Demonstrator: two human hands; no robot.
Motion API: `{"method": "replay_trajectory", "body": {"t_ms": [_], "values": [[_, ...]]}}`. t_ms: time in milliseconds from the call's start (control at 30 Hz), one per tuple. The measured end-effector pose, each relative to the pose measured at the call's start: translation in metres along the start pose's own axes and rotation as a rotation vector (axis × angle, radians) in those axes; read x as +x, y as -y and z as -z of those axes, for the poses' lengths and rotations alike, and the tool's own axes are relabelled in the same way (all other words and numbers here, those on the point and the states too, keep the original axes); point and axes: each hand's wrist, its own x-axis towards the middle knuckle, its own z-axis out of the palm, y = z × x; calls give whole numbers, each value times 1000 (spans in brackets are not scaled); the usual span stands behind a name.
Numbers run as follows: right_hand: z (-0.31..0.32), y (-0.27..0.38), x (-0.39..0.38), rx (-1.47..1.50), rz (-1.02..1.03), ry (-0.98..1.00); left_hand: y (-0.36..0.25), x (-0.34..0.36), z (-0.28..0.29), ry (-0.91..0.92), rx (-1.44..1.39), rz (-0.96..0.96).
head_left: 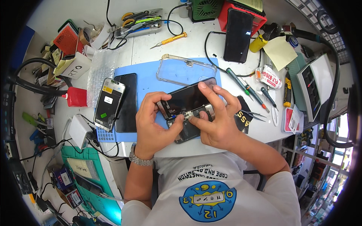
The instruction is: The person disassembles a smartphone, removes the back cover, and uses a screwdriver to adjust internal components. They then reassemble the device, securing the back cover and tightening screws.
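Note:
An opened phone sits between my hands, its dark screen (188, 96) lifted above the open body (186, 133), whose internal parts and connectors show. My left hand (154, 124) grips it at the left, thumb near the inner connectors and fingers curled at the screen's edge. My right hand (218, 122) holds it from the right, upper fingers on the screen and lower fingertips on the metal connector area. A clear phone case (166, 67) lies just beyond on the blue mat (147, 66). Left of my hands lie a dark phone (126, 109) and a detached screen panel (107, 107).
Screwdrivers (241, 84), tweezers (254, 116), a black phone (237, 35) and a white tube (267, 77) lie right and behind. A tool holder (139, 30) stands at the back. A red bottle (77, 98), white charger (79, 130) and green mat (69, 150) are at left.

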Motion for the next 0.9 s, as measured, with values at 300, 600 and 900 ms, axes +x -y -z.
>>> {"method": "replay_trajectory", "body": {"t_ms": [300,600,900], "values": [[2,-2,1,61,-19,13,-3,0,-2,-14,-13,8],[12,4,8,97,-95,119,-3,0,-1,-4,45,4],[5,3,6,91,-118,116,-2,1,1,45,39,-5]]}}
